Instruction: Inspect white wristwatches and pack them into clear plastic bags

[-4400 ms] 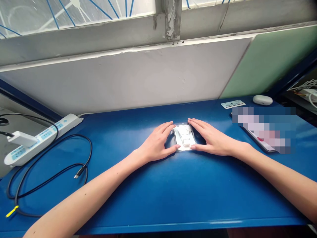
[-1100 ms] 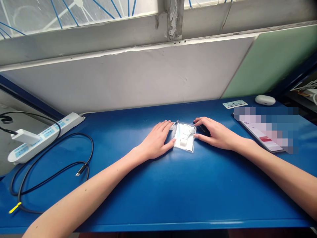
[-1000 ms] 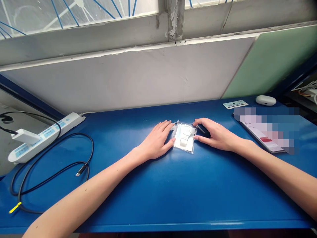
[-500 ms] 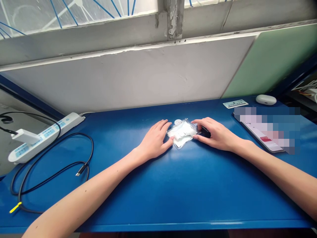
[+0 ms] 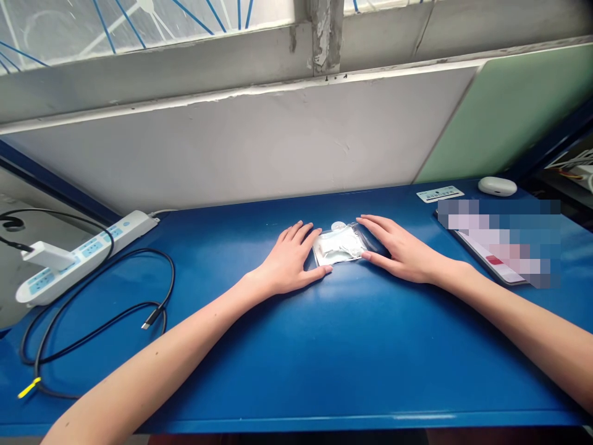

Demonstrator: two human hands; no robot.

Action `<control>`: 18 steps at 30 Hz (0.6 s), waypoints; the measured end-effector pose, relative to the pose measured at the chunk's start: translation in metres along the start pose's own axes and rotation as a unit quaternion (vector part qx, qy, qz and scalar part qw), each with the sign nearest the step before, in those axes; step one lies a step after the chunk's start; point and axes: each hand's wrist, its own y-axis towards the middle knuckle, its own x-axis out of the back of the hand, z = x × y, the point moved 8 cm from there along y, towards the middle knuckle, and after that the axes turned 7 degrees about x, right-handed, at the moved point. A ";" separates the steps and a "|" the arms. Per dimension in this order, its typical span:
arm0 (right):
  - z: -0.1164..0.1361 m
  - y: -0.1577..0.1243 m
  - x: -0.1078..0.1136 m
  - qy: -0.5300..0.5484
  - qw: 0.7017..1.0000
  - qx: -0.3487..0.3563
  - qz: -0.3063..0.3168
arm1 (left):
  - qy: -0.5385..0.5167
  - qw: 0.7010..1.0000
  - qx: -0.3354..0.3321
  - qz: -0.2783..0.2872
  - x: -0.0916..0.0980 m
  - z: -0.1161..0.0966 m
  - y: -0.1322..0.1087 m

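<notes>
A small clear plastic packet with white contents [image 5: 340, 245] lies flat on the blue table [image 5: 296, 358]. A round whitish piece [image 5: 338, 225] shows at its far edge; whether it is part of the packet I cannot tell. At the packet's left side rests my left hand [image 5: 290, 262], open, fingers spread and thumb by the near corner. My right hand [image 5: 401, 250] is open on the other side, its thumb tip at the packet's right edge and its fingers stretched beyond the far right corner. Neither hand grips anything.
To the left are a white power strip [image 5: 88, 253] with a plugged-in charger [image 5: 50, 254] and a looped black cable [image 5: 173, 272]. On the right lie a phone [image 5: 493, 259], partly blurred out, a card [image 5: 440, 194] and a white earbud case [image 5: 497, 186]. A wall panel [image 5: 259, 148] stands behind.
The packet lies flatter and straighter than before. A black object beside my right hand is no longer visible there. My right fingers have straightened, and my left thumb has moved slightly right and nearer.
</notes>
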 end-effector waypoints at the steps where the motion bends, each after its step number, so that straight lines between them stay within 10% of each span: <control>1: 0.000 0.000 -0.002 -0.001 1.000 -0.001 0.012 | 0.000 1.000 0.001 0.004 0.000 0.001 0.000; 18: -0.004 -0.002 -0.005 0.010 0.999 -0.017 0.043 | -0.001 0.999 -0.034 -0.005 0.006 0.001 -0.002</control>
